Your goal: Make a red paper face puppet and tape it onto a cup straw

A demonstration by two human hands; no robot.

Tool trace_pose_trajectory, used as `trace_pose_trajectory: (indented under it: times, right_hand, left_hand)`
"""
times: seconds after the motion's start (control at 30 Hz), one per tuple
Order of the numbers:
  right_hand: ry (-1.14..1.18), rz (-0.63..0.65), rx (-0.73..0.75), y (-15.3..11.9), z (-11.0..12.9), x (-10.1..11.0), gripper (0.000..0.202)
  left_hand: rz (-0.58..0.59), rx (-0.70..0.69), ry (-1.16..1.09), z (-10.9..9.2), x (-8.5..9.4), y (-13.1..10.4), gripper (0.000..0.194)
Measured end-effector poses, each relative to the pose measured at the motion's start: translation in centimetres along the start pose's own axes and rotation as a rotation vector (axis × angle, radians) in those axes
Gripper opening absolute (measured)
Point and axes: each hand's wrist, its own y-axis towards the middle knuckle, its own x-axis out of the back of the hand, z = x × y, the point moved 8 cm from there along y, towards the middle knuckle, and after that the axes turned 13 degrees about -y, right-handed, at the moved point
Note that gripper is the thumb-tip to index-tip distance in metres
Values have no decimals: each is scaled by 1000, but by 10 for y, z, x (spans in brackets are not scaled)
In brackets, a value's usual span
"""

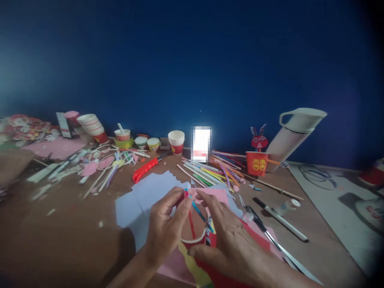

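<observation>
And here are the hands, working close together at the near edge of the desk (pixel 75 232), right over a red paper cup with a pale rim (pixel 193 241). The left hand (pixel 166 224) has thumb and fingers pinched in at the top of a thin red strip (pixel 192 225), which slants down over the cup's mouth. A thin blue strip (pixel 198 211) meets it near the top and angles away to the right. Over on the other side, the right hand (pixel 229 236) curves around the cup, fingers spread wide beyond it, thumb by the front rim; whether it truly grips, one cannot tell. Underneath lie pale blue paper sheets (pixel 129 208). Just ahead, a loose heap of multicoloured straws (pixel 207 172); left of that, a red-handled knife (pixel 145 170). Up to the right stands a red cup with yellow characters (pixel 257 165), topped by a red paper rabbit head (pixel 259 142), and beside it a tall white jug (pixel 288 142). Nearer, a white pen with a black cap (pixel 283 222) lies at a slant.
</observation>
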Motion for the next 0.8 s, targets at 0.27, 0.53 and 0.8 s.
trace_pose_trajectory:
  times: [0.27,0.53,0.8]
  right_hand:
    - [117,-39,-259,-40,-73,14,74]
    - [136,-71,-402,-90,-109,3,53]
    - [-54,-173,-358,-105,-116,17,18]
  left_hand:
    - [-150,363,-369,46,37,5,27]
    - [-234,384,-356,45,41,5,29]
    - [-198,428,-311,58,44,4,30]
